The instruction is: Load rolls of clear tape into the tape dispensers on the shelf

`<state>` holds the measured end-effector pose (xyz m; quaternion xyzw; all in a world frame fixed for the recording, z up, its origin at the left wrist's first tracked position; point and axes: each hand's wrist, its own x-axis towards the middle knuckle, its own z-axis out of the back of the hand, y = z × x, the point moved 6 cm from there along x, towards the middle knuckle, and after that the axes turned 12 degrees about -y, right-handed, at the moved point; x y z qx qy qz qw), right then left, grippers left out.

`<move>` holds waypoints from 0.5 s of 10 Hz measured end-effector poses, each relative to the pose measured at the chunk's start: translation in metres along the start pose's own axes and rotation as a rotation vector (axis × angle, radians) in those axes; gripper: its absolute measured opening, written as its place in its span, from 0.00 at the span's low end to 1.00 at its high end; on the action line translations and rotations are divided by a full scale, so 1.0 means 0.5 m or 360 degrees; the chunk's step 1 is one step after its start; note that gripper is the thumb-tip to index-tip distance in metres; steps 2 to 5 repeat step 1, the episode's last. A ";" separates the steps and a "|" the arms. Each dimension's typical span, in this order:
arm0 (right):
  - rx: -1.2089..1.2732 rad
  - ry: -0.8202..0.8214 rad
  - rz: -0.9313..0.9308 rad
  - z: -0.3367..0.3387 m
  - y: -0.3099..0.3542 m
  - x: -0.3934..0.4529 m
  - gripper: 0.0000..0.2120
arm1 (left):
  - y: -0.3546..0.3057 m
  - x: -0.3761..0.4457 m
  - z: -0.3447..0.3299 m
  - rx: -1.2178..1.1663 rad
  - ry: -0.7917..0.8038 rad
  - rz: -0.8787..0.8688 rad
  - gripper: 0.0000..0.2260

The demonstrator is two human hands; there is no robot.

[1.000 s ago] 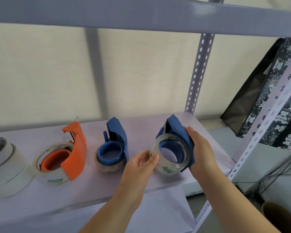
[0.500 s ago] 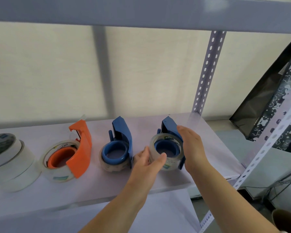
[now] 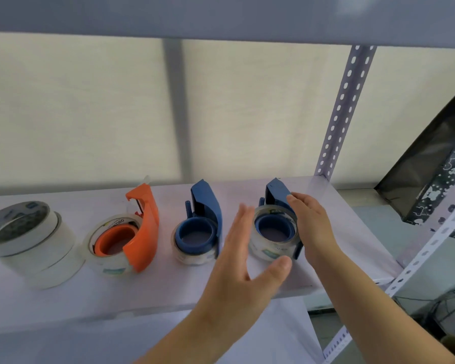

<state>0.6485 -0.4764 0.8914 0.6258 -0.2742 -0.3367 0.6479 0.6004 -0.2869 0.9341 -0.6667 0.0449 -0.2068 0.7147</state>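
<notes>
I see the right hand [image 3: 310, 227] with fingers [image 3: 296, 203] curled against the right side of the right blue dispenser [image 3: 277, 195], touching its blue body and the clear roll [image 3: 272, 248] seated on its hub; whether it truly grips or just rests there I cannot tell. Left hand [image 3: 244, 261] is spread wide, fingers straight and blurred, thumb just in front of that roll, holding nothing. This dispenser stands on the shelf [image 3: 168, 292] near its right end, roll loaded. Left of it, the middle blue dispenser [image 3: 202, 227] also carries a clear roll, standing apart from both hands. Further left, the orange dispenser [image 3: 139, 232] has a clear roll on it, a tape tab sticking up at its top. At the far left, a stack of spare tape rolls [image 3: 29, 240] lies flat. A perforated upright post [image 3: 339, 109] rises at the shelf's back right corner; a dark patterned bag [image 3: 436, 164] leans beyond it.
</notes>
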 end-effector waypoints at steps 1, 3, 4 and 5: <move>-0.0168 -0.0095 0.0086 0.010 0.006 0.000 0.17 | -0.076 -0.006 0.062 0.0424 -0.0109 -0.0553 0.32; -0.0168 -0.0095 0.0086 0.010 0.006 0.000 0.17 | -0.076 -0.006 0.062 0.0424 -0.0109 -0.0553 0.32; -0.0168 -0.0095 0.0086 0.010 0.006 0.000 0.17 | -0.076 -0.006 0.062 0.0424 -0.0109 -0.0553 0.32; -0.0168 -0.0095 0.0086 0.010 0.006 0.000 0.17 | -0.076 -0.006 0.062 0.0424 -0.0109 -0.0553 0.32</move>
